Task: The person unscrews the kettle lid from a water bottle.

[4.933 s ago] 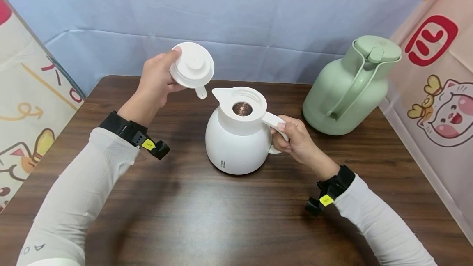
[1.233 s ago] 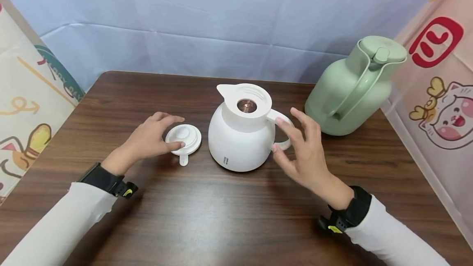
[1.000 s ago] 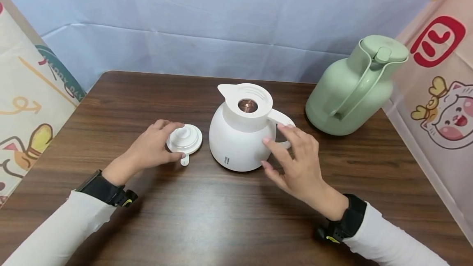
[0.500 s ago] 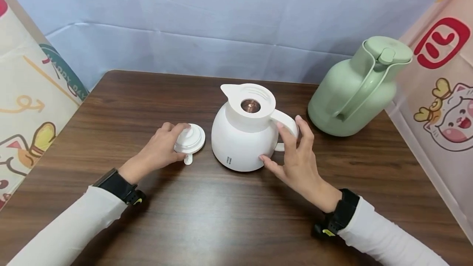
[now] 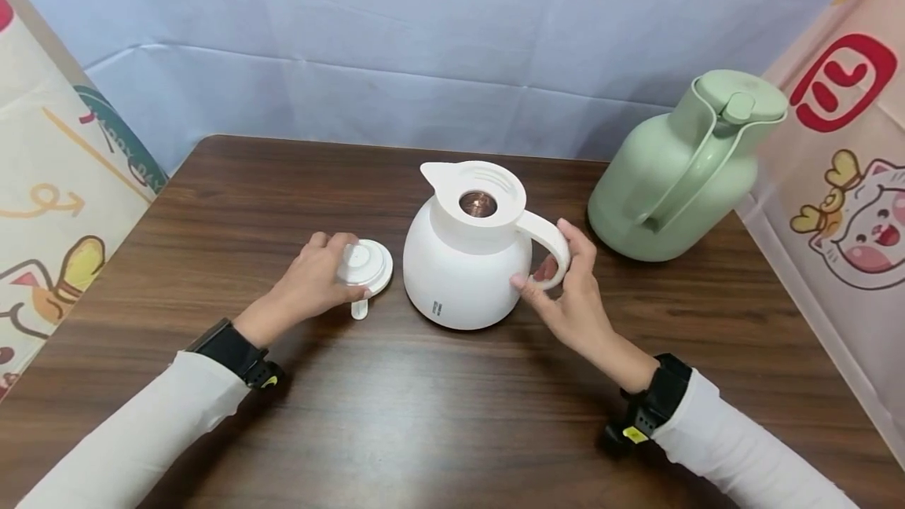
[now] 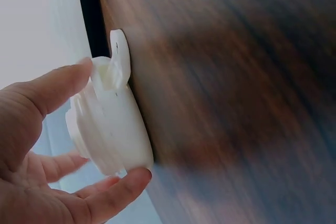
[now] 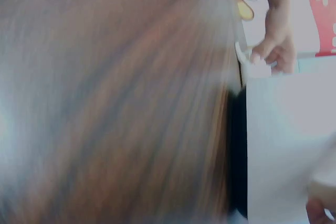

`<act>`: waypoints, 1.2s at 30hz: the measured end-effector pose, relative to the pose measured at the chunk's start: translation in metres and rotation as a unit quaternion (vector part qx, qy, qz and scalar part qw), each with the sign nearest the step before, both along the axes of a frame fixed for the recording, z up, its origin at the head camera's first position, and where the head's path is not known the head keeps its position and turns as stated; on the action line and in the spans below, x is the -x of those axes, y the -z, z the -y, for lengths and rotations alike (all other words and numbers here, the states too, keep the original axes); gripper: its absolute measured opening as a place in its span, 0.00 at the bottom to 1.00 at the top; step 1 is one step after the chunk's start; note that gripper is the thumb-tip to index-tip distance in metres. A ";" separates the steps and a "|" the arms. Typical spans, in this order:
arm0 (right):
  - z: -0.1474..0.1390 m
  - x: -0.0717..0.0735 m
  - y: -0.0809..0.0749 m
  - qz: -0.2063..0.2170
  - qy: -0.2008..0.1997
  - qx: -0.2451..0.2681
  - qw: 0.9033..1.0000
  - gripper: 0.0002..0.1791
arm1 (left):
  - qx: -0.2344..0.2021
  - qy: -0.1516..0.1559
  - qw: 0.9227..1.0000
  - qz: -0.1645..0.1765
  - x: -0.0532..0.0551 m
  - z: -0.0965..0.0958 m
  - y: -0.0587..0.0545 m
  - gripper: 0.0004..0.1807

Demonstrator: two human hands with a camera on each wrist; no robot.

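Observation:
The white thermal jug (image 5: 459, 281) stands upright with its mouth uncovered, a coppery inside showing and the spout to the left. My right hand (image 5: 576, 301) is at the jug's handle (image 5: 547, 238), fingers bent round it and visible through its loop, thumb near the body. To the jug's left, its round white lid (image 5: 368, 265) lies on the table, stepped side up, tab pointing to the front. My left hand (image 5: 307, 281) pinches the lid by its edge; the left wrist view has the thumb by the tab (image 6: 122, 59) and fingers on the opposite side.
A taller green thermos jug (image 5: 672, 179) stands at the back right, its lid on. The dark wooden table (image 5: 396, 415) meets a pale blue cloth (image 5: 353, 38) behind, with printed cloths at both sides.
The left hand, earlier holding the lid in the air, has set it on the table and now has fingers round it. The right hand left the handle, hovered beside it, and closed back round it.

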State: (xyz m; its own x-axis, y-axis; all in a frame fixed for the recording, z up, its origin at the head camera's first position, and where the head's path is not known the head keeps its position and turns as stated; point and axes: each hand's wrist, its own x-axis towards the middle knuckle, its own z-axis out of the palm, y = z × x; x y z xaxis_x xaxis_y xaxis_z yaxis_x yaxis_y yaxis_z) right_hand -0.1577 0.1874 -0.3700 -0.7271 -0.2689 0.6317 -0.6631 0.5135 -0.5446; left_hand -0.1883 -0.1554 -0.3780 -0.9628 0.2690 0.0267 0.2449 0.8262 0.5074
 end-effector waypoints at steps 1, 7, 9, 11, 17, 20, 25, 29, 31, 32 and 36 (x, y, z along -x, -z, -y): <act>0.000 0.001 -0.001 0.016 0.004 0.003 1.000 0.45 | 0.003 -0.004 1.000 0.001 0.000 0.000 0.000 0.40; 0.007 -0.004 -0.021 0.077 0.022 -0.009 0.997 0.31 | 0.017 -0.006 1.000 0.008 0.002 0.001 0.000 0.41; 0.006 -0.004 -0.022 0.087 0.012 -0.006 0.996 0.31 | 0.018 -0.005 1.000 0.012 0.002 0.001 -0.001 0.41; 0.005 -0.003 -0.022 0.094 0.003 -0.003 0.996 0.33 | 0.019 -0.007 1.000 0.015 0.002 0.001 -0.001 0.41; 0.005 0.001 -0.015 0.094 0.004 0.000 0.996 0.35 | 0.017 -0.010 1.000 0.017 0.003 0.001 -0.001 0.41; 0.004 0.008 -0.010 0.088 0.007 -0.003 0.996 0.35 | 0.019 -0.006 1.000 0.015 0.007 -0.001 -0.001 0.41; 0.003 0.027 -0.007 0.078 0.015 -0.007 0.997 0.35 | 0.026 -0.008 0.999 0.024 0.022 -0.005 -0.004 0.41; 0.002 0.045 -0.007 0.084 0.022 -0.010 0.996 0.35 | 0.035 -0.007 0.999 0.029 0.041 -0.010 -0.006 0.42; 0.002 0.054 -0.008 0.094 0.030 -0.014 0.995 0.34 | 0.036 -0.007 0.999 0.036 0.051 -0.013 -0.008 0.42; 0.002 0.059 -0.009 0.100 0.034 -0.015 0.994 0.34 | 0.039 -0.009 0.998 0.041 0.056 -0.014 -0.009 0.42; 0.003 0.078 -0.010 0.123 0.049 -0.019 0.991 0.35 | 0.049 -0.016 0.997 0.052 0.074 -0.017 -0.012 0.41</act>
